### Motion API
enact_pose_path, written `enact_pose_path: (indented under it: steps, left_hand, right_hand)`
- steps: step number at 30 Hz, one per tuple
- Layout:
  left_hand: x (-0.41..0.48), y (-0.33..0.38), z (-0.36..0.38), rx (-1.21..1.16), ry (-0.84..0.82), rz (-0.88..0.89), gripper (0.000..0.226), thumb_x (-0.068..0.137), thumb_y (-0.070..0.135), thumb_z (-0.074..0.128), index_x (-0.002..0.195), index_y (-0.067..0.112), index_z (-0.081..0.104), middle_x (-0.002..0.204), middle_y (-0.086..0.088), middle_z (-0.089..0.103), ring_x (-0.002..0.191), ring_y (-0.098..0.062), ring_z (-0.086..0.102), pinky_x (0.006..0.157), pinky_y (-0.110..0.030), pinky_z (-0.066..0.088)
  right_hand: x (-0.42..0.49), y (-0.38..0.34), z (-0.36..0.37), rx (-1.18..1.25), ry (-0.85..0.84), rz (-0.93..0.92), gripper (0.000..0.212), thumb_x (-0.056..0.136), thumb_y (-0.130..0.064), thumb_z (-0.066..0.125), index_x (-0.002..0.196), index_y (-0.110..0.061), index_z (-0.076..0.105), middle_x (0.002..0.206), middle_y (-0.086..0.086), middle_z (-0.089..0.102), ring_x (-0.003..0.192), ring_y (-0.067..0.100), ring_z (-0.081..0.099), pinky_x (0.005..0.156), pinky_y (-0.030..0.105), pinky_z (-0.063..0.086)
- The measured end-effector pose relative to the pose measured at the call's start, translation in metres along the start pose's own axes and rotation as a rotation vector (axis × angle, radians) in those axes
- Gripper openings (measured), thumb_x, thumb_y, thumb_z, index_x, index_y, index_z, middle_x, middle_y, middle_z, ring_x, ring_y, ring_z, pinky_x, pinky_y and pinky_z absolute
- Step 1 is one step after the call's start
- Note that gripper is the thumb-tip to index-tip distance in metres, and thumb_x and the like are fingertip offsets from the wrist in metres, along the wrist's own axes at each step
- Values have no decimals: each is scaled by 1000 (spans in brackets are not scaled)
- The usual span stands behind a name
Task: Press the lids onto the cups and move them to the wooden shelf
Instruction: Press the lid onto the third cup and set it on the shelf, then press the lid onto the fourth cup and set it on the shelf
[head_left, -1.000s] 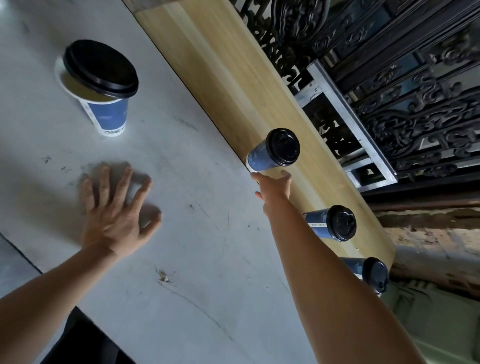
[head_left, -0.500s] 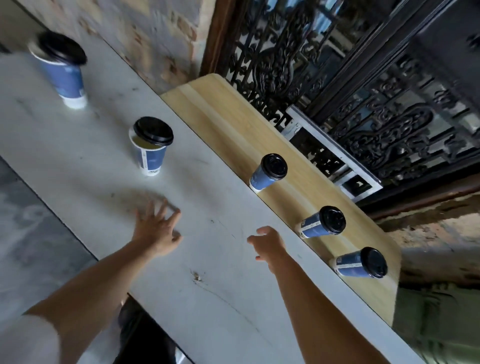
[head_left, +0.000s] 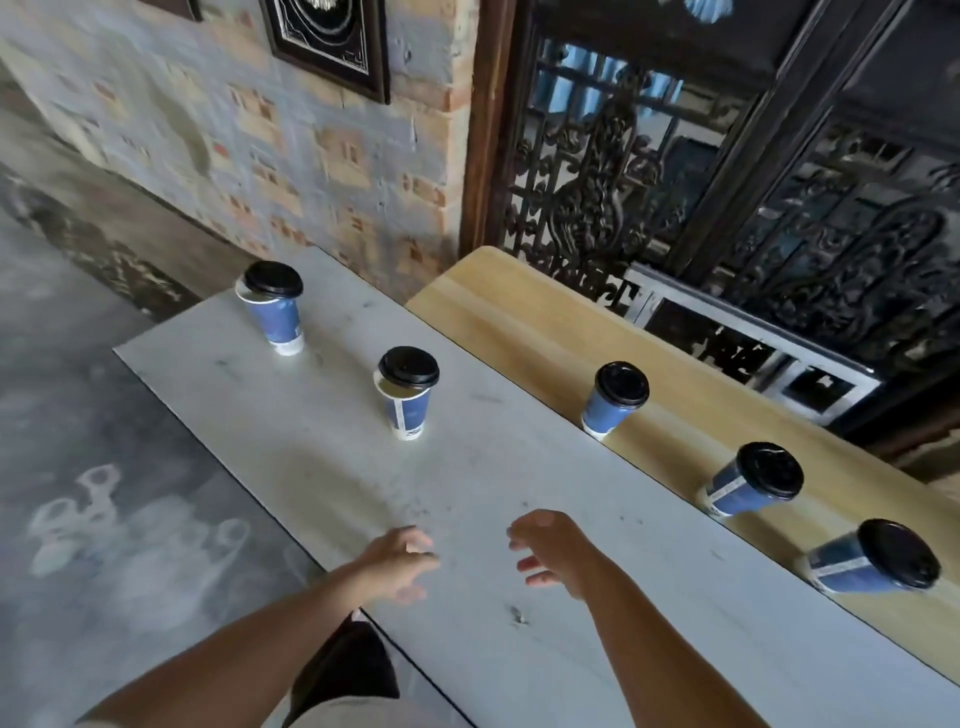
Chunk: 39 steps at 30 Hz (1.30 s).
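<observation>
All upright, lids up: three shelf cups (head_left: 613, 402) (head_left: 745, 483) (head_left: 862, 561) on the wooden shelf (head_left: 519, 312), two table cups (head_left: 408, 408) (head_left: 276, 318) far left on the table (head_left: 519, 467).
Blue walls, black lids; the table cups' lids (head_left: 409, 366) sit askew. The right hand (head_left: 550, 551) has drawn back from the shelf and the left hand (head_left: 397, 564) has lifted off the table; both hover empty, fingers loosely curled.

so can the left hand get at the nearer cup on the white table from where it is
Probably yes: the left hand holds nothing, and only bare white table lies between it and the nearer cup. It would need a forward stretch.
</observation>
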<state>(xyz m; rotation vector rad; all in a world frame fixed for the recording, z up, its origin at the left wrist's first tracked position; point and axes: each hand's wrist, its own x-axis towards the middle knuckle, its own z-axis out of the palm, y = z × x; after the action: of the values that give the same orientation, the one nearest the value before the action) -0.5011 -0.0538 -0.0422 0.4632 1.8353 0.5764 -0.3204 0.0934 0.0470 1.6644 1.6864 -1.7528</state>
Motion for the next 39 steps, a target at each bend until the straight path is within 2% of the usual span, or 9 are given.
enact_pose_path:
  steps: [5, 10, 13, 15, 19, 24, 29, 35, 39]
  left_hand:
    - [48, 32, -94, -385, 145, 45, 63, 88, 7, 76, 141, 8, 44, 121, -11, 61, 79, -27, 67, 71, -37, 57]
    - [87, 54, -162, -117, 72, 236, 94, 64, 24, 90, 145, 23, 40, 138, 6, 42, 95, -17, 65, 72, -34, 59]
    - [96, 64, -175, -4, 9, 415, 113, 46, 32, 91, 147, 30, 41, 146, 2, 47, 126, -20, 56, 100, -40, 54]
    - [103, 73, -177, 5, -49, 598, 108, 45, 27, 95, 142, 40, 47, 138, 10, 60, 127, -11, 57, 104, -28, 50]
    - [107, 92, -176, -1, -151, 787, 92, 51, 14, 94, 130, 44, 55, 122, 19, 70, 115, -3, 66, 92, -13, 49]
    - [106, 83, -179, 42, -53, 701, 75, 58, 43, 88, 124, 44, 53, 116, 24, 68, 107, 7, 63, 88, -16, 51]
    - [105, 88, -182, 69, -48, 722, 72, 61, 49, 85, 125, 43, 52, 119, 22, 67, 109, 5, 63, 89, -22, 54]
    - [110, 85, -189, 3, -127, 655, 77, 65, 33, 87, 135, 36, 53, 124, 19, 68, 116, -1, 64, 91, -30, 58]
    - [110, 91, -202, -242, -289, 475, 49, 69, 20, 70, 114, 40, 70, 114, 12, 76, 110, -7, 71, 92, -32, 58]
  right_hand:
    - [42, -65, 23, 112, 117, 11, 18, 99, -32, 61, 103, -15, 63, 100, 6, 68, 74, 20, 63, 68, 32, 54]
    - [84, -161, 45, 20, 330, -83, 43, 92, -47, 65, 126, -20, 59, 110, 4, 66, 95, 24, 66, 90, 43, 58]
    - [88, -204, 59, -28, 391, -186, 55, 87, -54, 69, 133, -26, 56, 124, 1, 63, 100, 21, 62, 85, 36, 55]
    - [86, -219, 68, -129, 364, -238, 61, 84, -53, 72, 137, -30, 54, 133, 1, 59, 111, 20, 58, 78, 30, 49]
    - [87, -226, 86, -477, 308, -254, 68, 81, -49, 73, 143, -31, 49, 137, 6, 51, 130, 29, 36, 98, 42, 47]
    - [82, -226, 95, -576, 332, -261, 78, 79, -40, 77, 148, -26, 43, 139, 5, 43, 128, 26, 32, 94, 35, 43]
    - [72, -224, 99, -708, 319, -318, 76, 81, -29, 71, 150, -25, 40, 145, 0, 37, 130, 23, 29, 96, 33, 45]
    - [75, -222, 111, -725, 350, -346, 76, 81, -27, 70, 151, -25, 39, 146, -4, 33, 130, 23, 29, 98, 40, 50]
    - [81, -211, 116, -563, 401, -357, 84, 78, -28, 75, 153, -27, 38, 147, -7, 35, 133, 20, 26, 100, 25, 39]
